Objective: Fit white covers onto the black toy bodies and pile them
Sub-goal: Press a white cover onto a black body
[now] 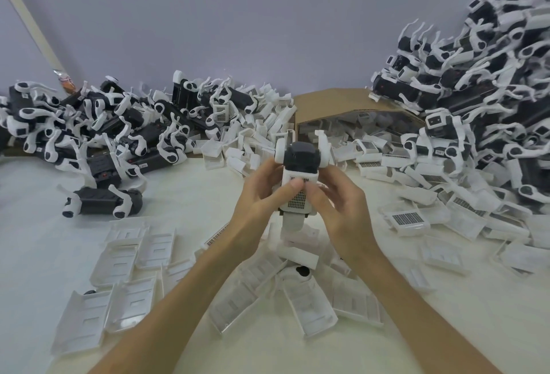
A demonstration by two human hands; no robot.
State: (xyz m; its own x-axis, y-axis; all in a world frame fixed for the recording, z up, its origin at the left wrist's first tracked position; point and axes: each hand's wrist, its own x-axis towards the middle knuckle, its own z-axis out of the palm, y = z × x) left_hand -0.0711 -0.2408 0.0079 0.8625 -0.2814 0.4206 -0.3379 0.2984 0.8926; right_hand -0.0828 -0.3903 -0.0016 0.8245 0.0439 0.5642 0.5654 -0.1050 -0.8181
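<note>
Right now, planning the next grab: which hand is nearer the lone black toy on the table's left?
Left. The left hand grips the held toy, right of the lone black toy; the right hand grips the held toy's far side, farther away.

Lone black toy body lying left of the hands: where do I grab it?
Take the lone toy body across its bare black middle, coming from above: it lies flat, and white legs jut out at both ends.
</note>
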